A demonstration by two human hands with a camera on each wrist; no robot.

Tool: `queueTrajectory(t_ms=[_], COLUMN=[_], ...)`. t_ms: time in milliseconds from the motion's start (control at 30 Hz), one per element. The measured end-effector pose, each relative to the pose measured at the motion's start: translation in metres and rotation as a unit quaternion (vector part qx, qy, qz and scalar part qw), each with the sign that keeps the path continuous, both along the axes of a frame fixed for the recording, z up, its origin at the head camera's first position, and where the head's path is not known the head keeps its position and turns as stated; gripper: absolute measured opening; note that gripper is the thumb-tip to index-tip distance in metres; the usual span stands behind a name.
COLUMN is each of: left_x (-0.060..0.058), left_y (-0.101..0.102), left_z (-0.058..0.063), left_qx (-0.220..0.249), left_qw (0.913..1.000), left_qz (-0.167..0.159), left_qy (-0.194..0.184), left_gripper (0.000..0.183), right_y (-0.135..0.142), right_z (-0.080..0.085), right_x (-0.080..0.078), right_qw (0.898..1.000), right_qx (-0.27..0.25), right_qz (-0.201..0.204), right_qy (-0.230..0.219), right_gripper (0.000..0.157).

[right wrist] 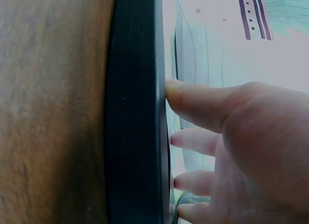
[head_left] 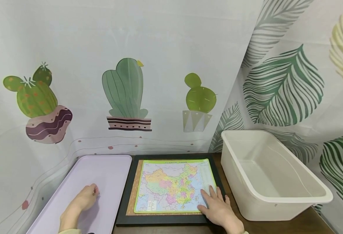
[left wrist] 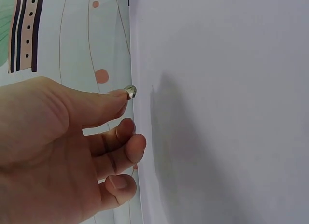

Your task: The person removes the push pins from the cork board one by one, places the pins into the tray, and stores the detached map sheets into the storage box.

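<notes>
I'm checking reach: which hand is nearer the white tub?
Right. The right hand lies over the lower right of the China map, just left of the white tub; the left hand is farther off, over the lilac tray.

No text legible on my feed. I see a title line (head_left: 175, 162) along the top edge of the map (head_left: 174, 185) and a small boxed panel (head_left: 152, 205) at lower left, both too tiny to read.

A brown table (head_left: 301, 224) is supporting 1 white bin (head_left: 268, 208); leaf-print cloth (head_left: 288, 87) is hanging behind it, cactus-print cloth (head_left: 165, 65) to its left.
</notes>
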State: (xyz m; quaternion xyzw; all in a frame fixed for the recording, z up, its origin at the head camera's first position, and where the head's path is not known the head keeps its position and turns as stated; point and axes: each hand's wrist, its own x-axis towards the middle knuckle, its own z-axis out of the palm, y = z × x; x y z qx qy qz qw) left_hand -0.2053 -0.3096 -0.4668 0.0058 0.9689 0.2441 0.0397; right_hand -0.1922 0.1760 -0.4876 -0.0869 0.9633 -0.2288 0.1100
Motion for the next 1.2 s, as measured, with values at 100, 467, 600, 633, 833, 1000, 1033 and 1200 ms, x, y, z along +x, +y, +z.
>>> queueTrajectory(t_ms=[100, 467, 600, 633, 833, 1000, 1033, 1200], left_x=[-0.0001, 0.0003, 0.0007, 0.0006, 0.0001, 0.0009, 0.0009, 0.001], left_y=[-0.0008, 0.0003, 0.0004, 0.0006, 0.0011, 0.001, 0.0009, 0.0012], left_z=[-0.0019, -0.0048, -0.0061, -0.0063, -0.0077, -0.0084, -0.0088, -0.0085], left_qx=[0.004, 0.017, 0.01, 0.01, 0.017, 0.02, 0.02, 0.02], left_qw=[1.0, 0.9998, 0.9999, 0.9999, 0.9998, 0.9997, 0.9997, 0.9998], left_qz=[0.003, 0.005, 0.004, 0.003, 0.007, 0.009, 0.009, 0.006], left_qy=[-0.006, -0.006, -0.004, -0.003, -0.006, -0.008, -0.007, -0.002], left_gripper=[0.013, 0.014, 0.014, 0.013, 0.014, 0.014, 0.014, 0.014], right_y=[-0.0002, 0.0002, 0.0002, 0.0002, 0.0002, 0.0, -0.0001, -0.0005], right_z=[-0.0006, -0.0011, -0.0004, -0.0002, 0.0007, 0.001, 0.0011, 0.001], right_x=[-0.0005, -0.0011, -0.0008, -0.0007, -0.0002, 0.0003, 0.0005, 0.0006], right_qw=[1.0, 1.0, 1.0, 1.0, 1.0, 1.0, 1.0, 1.0], right_qx=[0.0, 0.003, 0.004, 0.004, 0.003, 0.004, 0.003, 0.004], right_qz=[0.0, 0.002, 0.004, 0.004, 0.004, 0.004, 0.004, 0.002], right_qy=[-0.002, 0.0, 0.001, 0.001, 0.001, 0.002, 0.002, 0.005], right_gripper=[0.066, 0.066, 0.066, 0.065, 0.065, 0.065, 0.065, 0.065])
